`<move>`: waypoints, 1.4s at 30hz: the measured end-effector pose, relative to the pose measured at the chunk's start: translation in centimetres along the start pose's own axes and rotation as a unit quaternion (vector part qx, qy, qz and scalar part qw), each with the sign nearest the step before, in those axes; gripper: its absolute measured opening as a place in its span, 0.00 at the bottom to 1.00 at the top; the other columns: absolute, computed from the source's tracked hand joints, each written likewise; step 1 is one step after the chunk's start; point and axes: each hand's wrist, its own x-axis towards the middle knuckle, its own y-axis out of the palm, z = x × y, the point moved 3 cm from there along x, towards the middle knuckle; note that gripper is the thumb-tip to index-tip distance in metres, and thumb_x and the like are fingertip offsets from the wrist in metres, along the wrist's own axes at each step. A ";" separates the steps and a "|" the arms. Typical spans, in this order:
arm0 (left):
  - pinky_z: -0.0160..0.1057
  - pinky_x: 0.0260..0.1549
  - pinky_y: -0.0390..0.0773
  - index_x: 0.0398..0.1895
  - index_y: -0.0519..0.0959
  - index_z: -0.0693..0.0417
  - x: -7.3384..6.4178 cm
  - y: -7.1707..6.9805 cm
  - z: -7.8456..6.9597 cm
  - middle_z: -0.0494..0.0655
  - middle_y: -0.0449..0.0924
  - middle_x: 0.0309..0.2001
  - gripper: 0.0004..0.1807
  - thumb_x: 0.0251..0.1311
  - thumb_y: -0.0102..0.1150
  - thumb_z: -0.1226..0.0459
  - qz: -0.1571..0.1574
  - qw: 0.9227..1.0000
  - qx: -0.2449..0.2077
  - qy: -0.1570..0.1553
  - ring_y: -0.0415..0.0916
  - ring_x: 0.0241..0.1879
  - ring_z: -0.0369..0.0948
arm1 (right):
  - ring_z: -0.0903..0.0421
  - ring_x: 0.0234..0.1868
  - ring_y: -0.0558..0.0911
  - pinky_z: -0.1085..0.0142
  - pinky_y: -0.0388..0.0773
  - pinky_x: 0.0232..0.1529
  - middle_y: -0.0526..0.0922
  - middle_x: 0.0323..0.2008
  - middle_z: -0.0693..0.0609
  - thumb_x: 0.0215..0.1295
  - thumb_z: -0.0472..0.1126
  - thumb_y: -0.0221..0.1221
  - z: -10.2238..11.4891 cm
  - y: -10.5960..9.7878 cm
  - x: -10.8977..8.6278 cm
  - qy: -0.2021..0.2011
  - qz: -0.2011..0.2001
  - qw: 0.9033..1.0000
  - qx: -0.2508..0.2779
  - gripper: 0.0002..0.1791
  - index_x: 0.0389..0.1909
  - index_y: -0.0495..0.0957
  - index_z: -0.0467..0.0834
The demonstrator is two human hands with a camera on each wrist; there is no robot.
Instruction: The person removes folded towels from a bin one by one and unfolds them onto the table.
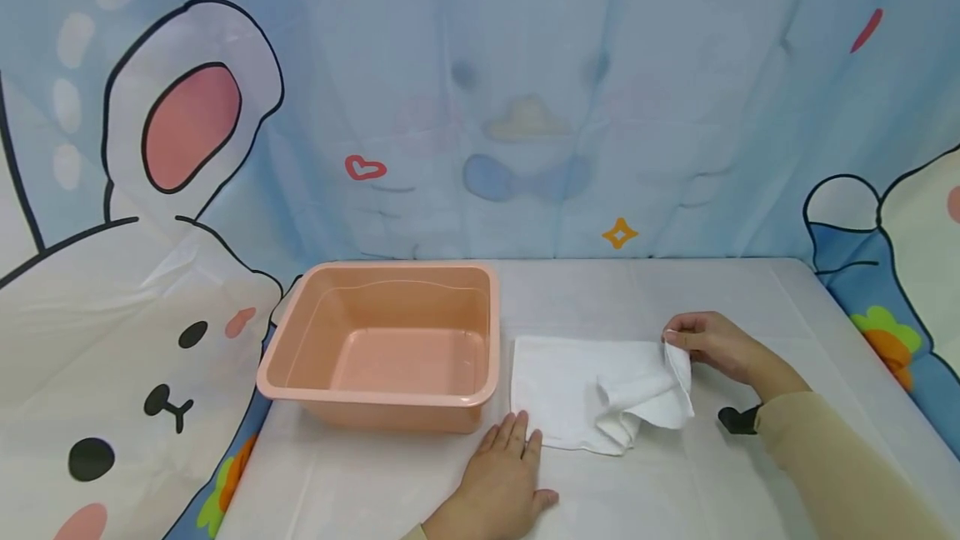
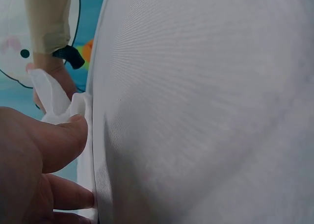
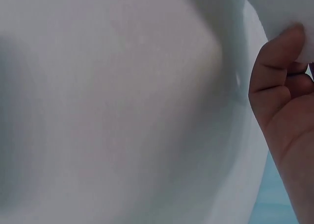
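Note:
A white cloth (image 1: 558, 390) lies on the table right of centre, its left part flat and its right part lifted and crumpled. My right hand (image 1: 720, 346) pinches the cloth's upper right corner between thumb and fingers, a little above the table. In the right wrist view, the right hand (image 3: 287, 82) holds the white fabric at the upper right. My left hand (image 1: 501, 477) rests on the table with straight fingers, fingertips at the cloth's lower left corner. The left wrist view shows the left hand's thumb and fingers (image 2: 68, 140) beside the cloth.
A peach plastic basin (image 1: 382, 397) stands left of the cloth, open side up, with nothing visible inside. The table has a white cover (image 1: 660, 490). Behind it hangs a blue curtain (image 1: 525, 215) with cartoon prints, which also appear at both sides.

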 end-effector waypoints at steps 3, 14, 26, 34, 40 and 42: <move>0.53 0.80 0.64 0.84 0.65 0.53 -0.1 -0.1 -0.1 0.60 0.57 0.85 0.46 0.76 0.47 0.32 0.000 1.000 -0.002 -0.002 0.56 0.86 0.53 | 0.59 0.39 0.81 0.63 0.84 0.44 0.83 0.37 0.58 0.80 0.43 0.59 -0.5 -0.6 -0.2 0.005 -0.006 1.000 -0.001 0.18 0.50 0.78 0.28; 0.53 0.81 0.64 0.83 0.65 0.54 -0.2 -0.3 0.0 0.59 0.58 0.85 0.45 0.76 0.47 0.33 -0.008 1.000 0.005 0.002 0.55 0.86 0.52 | 0.58 0.42 0.81 0.64 0.84 0.45 0.85 0.45 0.55 0.79 0.46 0.62 -1.5 -2.3 -0.6 0.027 -0.030 0.999 -0.018 0.21 0.56 0.77 0.31; 0.53 0.80 0.65 0.83 0.65 0.53 -0.1 -0.2 0.0 0.59 0.58 0.85 0.45 0.77 0.46 0.33 -0.010 1.000 0.005 0.004 0.55 0.86 0.52 | 0.60 0.43 0.81 0.65 0.82 0.46 0.86 0.46 0.55 0.76 0.42 0.63 -2.2 -3.0 -1.1 0.038 -0.035 0.998 -0.023 0.19 0.56 0.78 0.30; 0.52 0.81 0.64 0.83 0.66 0.54 -0.1 -0.2 -0.1 0.59 0.58 0.85 0.44 0.77 0.48 0.34 -0.015 1.000 -0.004 0.002 0.56 0.86 0.52 | 0.63 0.47 0.84 0.68 0.81 0.49 0.91 0.45 0.57 0.76 0.44 0.64 -2.2 -3.5 -0.9 0.031 -0.046 0.998 -0.040 0.21 0.58 0.79 0.32; 0.52 0.80 0.65 0.83 0.66 0.54 -0.1 -0.1 0.0 0.59 0.59 0.85 0.44 0.76 0.48 0.34 -0.018 1.000 -0.003 0.002 0.56 0.86 0.52 | 0.64 0.48 0.85 0.69 0.82 0.49 0.91 0.50 0.53 0.77 0.47 0.63 -1.9 -3.8 -0.8 0.027 -0.059 0.995 -0.075 0.22 0.60 0.78 0.33; 0.52 0.80 0.65 0.83 0.66 0.54 0.0 0.0 0.1 0.59 0.59 0.85 0.44 0.76 0.48 0.34 -0.018 1.000 -0.003 0.002 0.56 0.86 0.52 | 0.64 0.48 0.86 0.70 0.83 0.49 0.91 0.51 0.50 0.78 0.47 0.63 -1.5 -3.8 -0.8 0.023 -0.061 0.994 -0.082 0.23 0.61 0.78 0.32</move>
